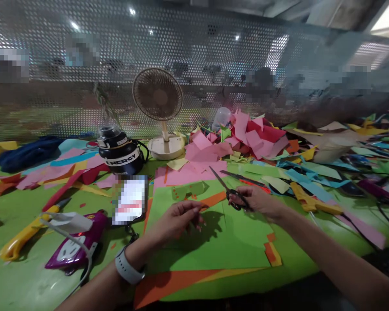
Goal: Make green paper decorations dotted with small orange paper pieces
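Observation:
My right hand point(246, 198) grips black-handled scissors point(221, 179), their blades pointing up and to the left. Pinched in the fingers of my left hand point(184, 220) is one end of an orange paper strip point(214, 199), which reaches right towards the scissors' handles. Both hands are over a green paper sheet point(236, 242) on the table. Some small orange bits lie on the sheet beyond my left hand. Orange and yellow sheets point(175, 283) stick out from under its near edge.
A phone point(131, 201), a purple case point(81, 246) with a cable, and a yellow-handled tool point(26, 235) lie left. Behind are a black bottle point(119, 153), a fan point(158, 97) and pink paper scraps point(210, 147). A yellow glue gun point(311, 201) is at right.

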{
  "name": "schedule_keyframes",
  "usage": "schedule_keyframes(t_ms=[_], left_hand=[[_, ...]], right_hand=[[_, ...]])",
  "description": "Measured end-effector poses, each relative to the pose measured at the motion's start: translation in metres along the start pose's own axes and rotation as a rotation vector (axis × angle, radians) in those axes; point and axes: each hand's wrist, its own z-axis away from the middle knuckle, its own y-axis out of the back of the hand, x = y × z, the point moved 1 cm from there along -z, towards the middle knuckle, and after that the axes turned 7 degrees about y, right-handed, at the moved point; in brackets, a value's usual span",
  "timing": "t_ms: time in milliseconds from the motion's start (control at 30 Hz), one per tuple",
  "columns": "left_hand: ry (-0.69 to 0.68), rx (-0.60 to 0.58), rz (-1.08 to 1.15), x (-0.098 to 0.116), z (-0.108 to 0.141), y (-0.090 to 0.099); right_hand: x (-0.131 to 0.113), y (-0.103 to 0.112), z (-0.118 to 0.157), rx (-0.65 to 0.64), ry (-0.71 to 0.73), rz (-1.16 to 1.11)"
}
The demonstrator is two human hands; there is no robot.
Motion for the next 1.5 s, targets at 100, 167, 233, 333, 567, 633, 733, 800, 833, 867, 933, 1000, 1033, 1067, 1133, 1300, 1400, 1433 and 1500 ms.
schedule_keyframes(t_ms=[100, 167, 233, 333, 567, 633, 733, 800, 833, 867, 933, 1000, 1033, 1067, 1133, 1300, 1400, 1433, 1500], left_hand=[[-0.025, -0.003, 0.013, 0.003, 0.001, 0.001], [-0.029, 0.013, 0.004, 0.005, 0.002, 0.0], [-0.034, 0.04, -0.014, 0.007, 0.003, 0.0], [-0.035, 0.042, -0.046, 0.012, 0.006, -0.004], [0.016, -0.068, -0.122, 0.019, 0.013, -0.015], [0.018, -0.083, -0.126, 0.017, 0.012, -0.017], [0.033, -0.065, -0.117, 0.015, 0.009, -0.02], [0.039, -0.054, -0.118, 0.015, 0.007, -0.023], [0.038, -0.054, -0.125, 0.016, 0.006, -0.025], [0.033, -0.058, -0.135, 0.016, 0.006, -0.026], [0.015, -0.072, -0.165, 0.018, 0.006, -0.028], [-0.007, -0.092, -0.2, 0.019, 0.006, -0.029], [-0.017, -0.103, -0.212, 0.019, 0.006, -0.029], [-0.025, -0.113, -0.219, 0.019, 0.006, -0.028], [-0.034, -0.122, -0.213, 0.017, 0.005, -0.027], [-0.037, -0.098, -0.196, 0.016, 0.002, -0.019], [-0.05, 0.031, -0.203, 0.023, 0.005, -0.005], [-0.072, 0.076, -0.196, 0.027, 0.007, 0.0], [-0.143, 0.167, -0.174, 0.035, 0.011, 0.013]], right_hand=[[0.003, 0.003, 0.004, 0.044, -0.019, 0.164], [0.007, 0.009, 0.004, 0.091, -0.051, 0.297], [0.011, 0.019, 0.0, 0.145, -0.075, 0.403], [0.018, 0.038, -0.012, 0.21, -0.089, 0.515], [0.026, 0.063, -0.035, 0.227, -0.131, 0.581], [0.019, 0.058, -0.033, 0.259, -0.082, 0.601], [0.003, 0.036, -0.023, 0.262, 0.054, 0.607], [-0.008, 0.014, -0.015, 0.161, 0.136, 0.553], [-0.011, 0.004, -0.012, 0.1, 0.172, 0.514], [-0.015, -0.006, -0.009, 0.053, 0.214, 0.473], [-0.018, -0.021, -0.006, 0.022, 0.279, 0.444], [-0.019, -0.031, -0.005, 0.006, 0.327, 0.423], [-0.019, -0.034, -0.005, -0.016, 0.342, 0.399], [-0.018, -0.037, -0.006, -0.042, 0.352, 0.365], [-0.017, -0.039, -0.008, -0.097, 0.357, 0.292], [-0.005, -0.017, -0.031, -0.024, 0.287, 0.285], [0.007, 0.019, -0.055, 0.18, 0.214, 0.386], [0.01, 0.033, -0.061, 0.256, 0.184, 0.437], [0.014, 0.055, -0.07, 0.401, 0.141, 0.551]])
